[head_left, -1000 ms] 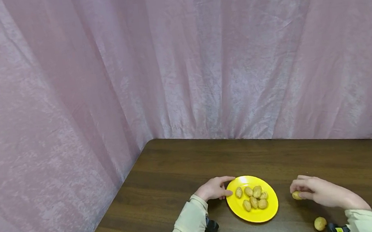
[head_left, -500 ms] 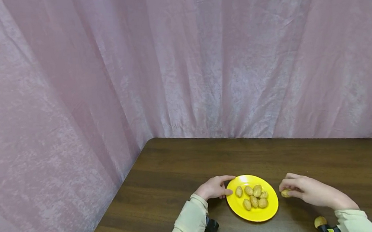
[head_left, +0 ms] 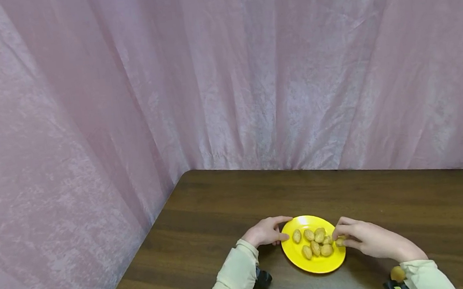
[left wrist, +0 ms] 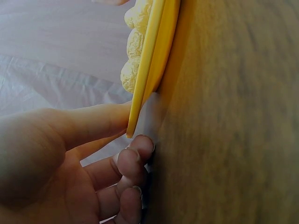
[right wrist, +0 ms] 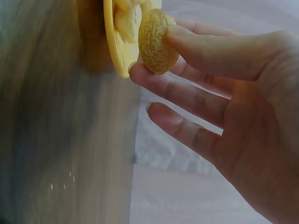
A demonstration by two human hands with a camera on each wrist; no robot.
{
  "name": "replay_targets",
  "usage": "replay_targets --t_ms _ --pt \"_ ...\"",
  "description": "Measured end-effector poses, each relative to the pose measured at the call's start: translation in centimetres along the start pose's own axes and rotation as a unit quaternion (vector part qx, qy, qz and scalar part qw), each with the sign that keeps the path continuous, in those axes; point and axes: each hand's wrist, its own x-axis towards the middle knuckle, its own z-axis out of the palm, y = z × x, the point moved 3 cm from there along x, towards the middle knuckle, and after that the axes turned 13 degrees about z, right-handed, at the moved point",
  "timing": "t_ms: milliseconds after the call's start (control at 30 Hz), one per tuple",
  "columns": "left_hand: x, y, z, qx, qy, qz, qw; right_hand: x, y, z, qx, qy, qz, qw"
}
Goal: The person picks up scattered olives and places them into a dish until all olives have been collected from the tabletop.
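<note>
A yellow plate [head_left: 295,255] lies on the table with several tan, wrinkled walnuts [head_left: 315,248] on it. My left hand [head_left: 263,232] holds the plate's left rim, thumb and index finger on the edge; in the left wrist view, the other fingers curl beside the rim [left wrist: 141,105]. At the plate's right rim, my right hand [head_left: 372,239] pinches one more walnut [head_left: 339,242]. The right wrist view shows this walnut [right wrist: 156,42] between thumb and fingertips, with the remaining fingers loosely bent. Part of it is hidden by the fingers in the head view.
Another walnut [head_left: 397,273] lies near the right wrist, partly covered by the black wrist camera [head_left: 396,287]. A second black camera [head_left: 263,279] sits on the left wrist. The dark wooden table [head_left: 220,201] ends at a pink curtain [head_left: 226,93] behind and to the left.
My right hand has moved left with the walnut, from the table right of the plate to the plate's right rim. The left hand stays at the plate.
</note>
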Motion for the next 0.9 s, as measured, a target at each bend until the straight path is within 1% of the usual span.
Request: replay_targets --t_ms 133,300,400,533,633,767,900 --pt "0.0 0.1 0.0 0.001 0.001 0.004 1.0 0.4 -0.7 0.4 0.002 -0.005 -0.007 1.0" --pt "0.0 0.2 -0.1 0.001 0.0 0.005 1.0 0.5 -1.4 0.7 -0.002 0.011 -0.018 0.9998" --pt "0.1 0.2 -0.1 0.003 0.0 0.006 1.0 0.5 -1.7 0.6 0.0 0.014 -0.019 0.9997" --pt "0.1 0.4 -0.1 0.0 0.0 0.008 1.0 0.7 -2.2 0.7 -0.001 0.019 -0.03 0.9994" --pt "0.1 0.4 -0.2 0.0 -0.002 0.008 1.0 0.9 -2.7 1.0 0.014 0.001 -0.039 0.9992" --pt "0.2 0.2 -0.2 0.005 -0.003 0.01 0.9999 1.2 -3.4 1.7 0.034 -0.033 -0.036 0.9983" --pt "0.1 0.1 -0.2 0.002 -0.004 0.011 0.9999 1.5 -4.0 2.5 0.027 -0.023 -0.036 0.9987"
